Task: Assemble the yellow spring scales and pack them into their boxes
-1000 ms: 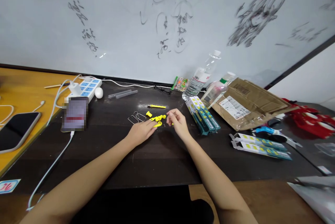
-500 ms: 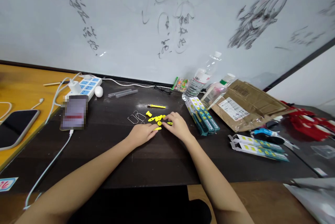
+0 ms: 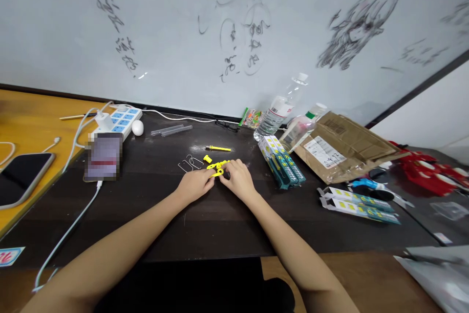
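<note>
My left hand (image 3: 194, 186) rests on the dark table with thumb and forefinger closed on a small yellow plastic piece with a ring-shaped end (image 3: 219, 173). Right beside it, my right hand (image 3: 239, 179) is curled, its thumb close to that ring; what its fingers hold, if anything, is hidden. More small yellow plastic parts (image 3: 222, 164) lie just beyond the fingertips, partly covered by the right hand. A yellow spool-shaped piece (image 3: 207, 158) lies to their left, near several bent metal wire hooks (image 3: 189, 162). Farther back is a slim yellow stick with a black end (image 3: 219, 148).
Two clear plastic strips (image 3: 171, 130) lie at the back left, near a power strip (image 3: 126, 122) and a charging phone (image 3: 104, 156). On the right are green-and-white boxes (image 3: 281, 161), a water bottle (image 3: 276, 113), a brown parcel bag (image 3: 333, 147) and more boxes (image 3: 359, 204).
My right hand has moved left and closer to my left hand, its fingers now more curled. The yellow piece formerly visible under it is hidden. The ring now sits against the left-hand piece.
</note>
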